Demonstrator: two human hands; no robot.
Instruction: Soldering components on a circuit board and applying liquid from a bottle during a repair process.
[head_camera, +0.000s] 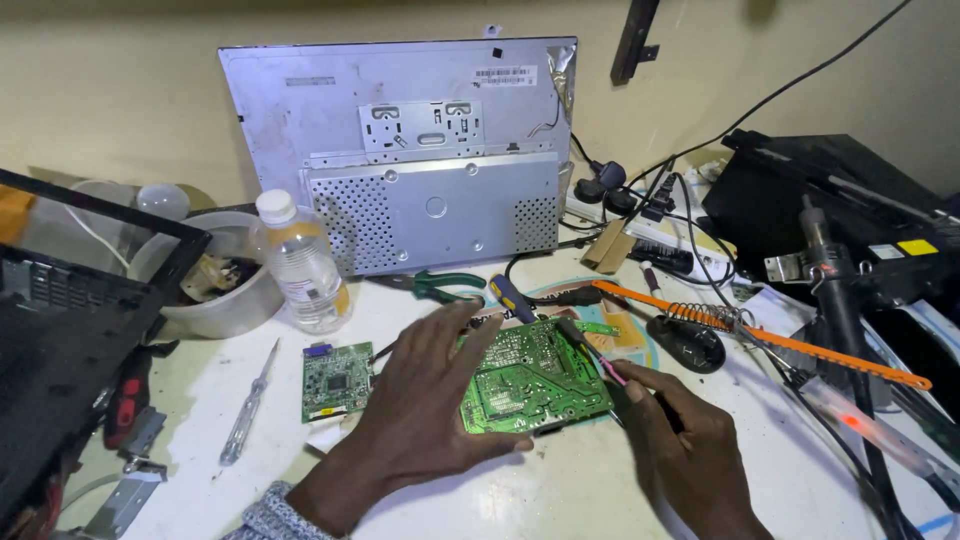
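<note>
A large green circuit board (535, 375) lies solder side up on the white table (560, 490). My left hand (425, 405) rests on the board's left edge, fingers spread over it and thumb along its lower edge. My right hand (685, 445) grips a thin black probe with a pink lead (600, 358), its tip touching the board's upper right part. A smaller green circuit board (337, 380) lies just left of my left hand.
The metal back of a flat screen (420, 150) leans on the wall. In front of it are a plastic bottle (300, 265), green-handled pliers (445, 287), a clear screwdriver (248, 405) and a white bowl (215, 300). At right are a coil-spring iron stand (690, 335), an orange strip (800, 345), black equipment and cables.
</note>
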